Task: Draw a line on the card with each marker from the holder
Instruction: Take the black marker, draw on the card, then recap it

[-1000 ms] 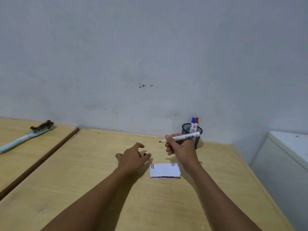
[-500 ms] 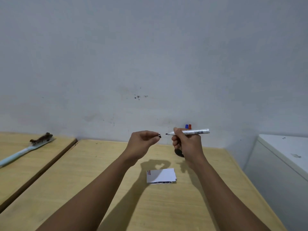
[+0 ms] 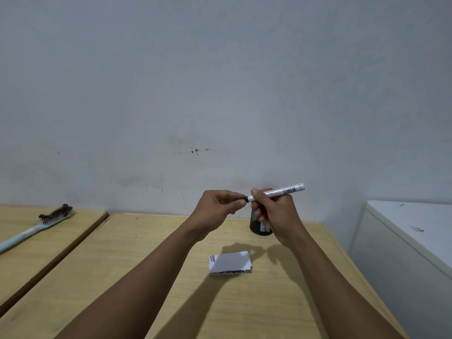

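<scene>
Clearly, the relation that matters is found in the air above the desk [image 3: 244, 314], where the marker [image 3: 276, 192] is held nearly level, its long axis running left to right with the far end tipped slightly upward toward the right. Its dark tip end is pointed at the left hand [image 3: 217, 209], whose curled fingertips [image 3: 241, 200] are met exactly at that tip; a small dark piece, judged to be the cap, is pinched there, though whether it is being seated or is already on cannot be told. The barrel is clamped in the right hand [image 3: 274, 216], fingers wrapped around it just behind the tip. Both hands are thus closed, drawn together and almost touching around the marker's front end. The card [image 3: 230, 263] is seen lying flat on the desk, below the hands and nearer the body, well apart from them, with short red and blue strokes at its left edge; no black stroke can be made out. The black mesh holder [image 3: 260, 227] is stood behind and under the right hand, largely hidden by it, so the right hand is the nearer one for any return of the marker there. A brush [image 3: 36, 226] is left on the neighbouring desk, far to the left.
</scene>
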The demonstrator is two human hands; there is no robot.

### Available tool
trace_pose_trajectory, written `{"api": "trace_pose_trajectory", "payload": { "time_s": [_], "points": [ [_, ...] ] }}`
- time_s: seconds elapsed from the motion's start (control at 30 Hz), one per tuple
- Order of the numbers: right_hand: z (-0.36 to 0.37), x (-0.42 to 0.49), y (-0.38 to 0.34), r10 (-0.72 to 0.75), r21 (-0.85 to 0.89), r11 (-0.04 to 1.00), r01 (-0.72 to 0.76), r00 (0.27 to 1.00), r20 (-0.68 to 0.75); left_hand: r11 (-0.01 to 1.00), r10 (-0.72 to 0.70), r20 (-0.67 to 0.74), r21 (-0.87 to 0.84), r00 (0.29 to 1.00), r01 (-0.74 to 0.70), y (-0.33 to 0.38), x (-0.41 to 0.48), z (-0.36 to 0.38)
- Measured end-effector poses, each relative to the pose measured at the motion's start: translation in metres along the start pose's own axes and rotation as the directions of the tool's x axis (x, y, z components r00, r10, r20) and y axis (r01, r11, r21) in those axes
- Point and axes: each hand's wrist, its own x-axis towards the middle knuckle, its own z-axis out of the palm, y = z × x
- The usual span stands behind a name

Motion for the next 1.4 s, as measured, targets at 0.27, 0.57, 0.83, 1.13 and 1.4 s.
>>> {"api": "trace_pose_trajectory", "payload": {
  "time_s": [0.27,0.57,0.83,1.13,1.4],
  "points": [
    [-0.002,0.003,-0.014,-0.04,-0.015,0.999,0.041,0.998,0.041,0.998,-0.062,0.077,-0.003,0.995,0.062,0.012,0.003,-0.001],
    [-0.006,0.004,-0.022,-0.01,0.105,0.994,-0.007,0.988,0.153,0.995,0.101,0.08,0.006,0.992,-0.102,0.029,0.001,0.001],
    [0.011,0.005,-0.024,-0.004,0.241,0.971,0.0,1.0,0.016,0.797,0.544,-0.065,0.35,0.836,-0.492,0.025,-0.001,0.012],
    [0.012,0.007,-0.017,0.097,0.199,0.976,-0.093,0.995,-0.012,0.413,0.746,0.091,0.714,0.659,-0.566,0.001,0.008,0.012],
    [0.004,0.012,-0.022,0.098,0.028,0.995,-0.098,0.995,0.023,0.788,0.5,-0.058,0.445,0.864,-0.426,-0.002,0.003,0.015]
  ]
}}
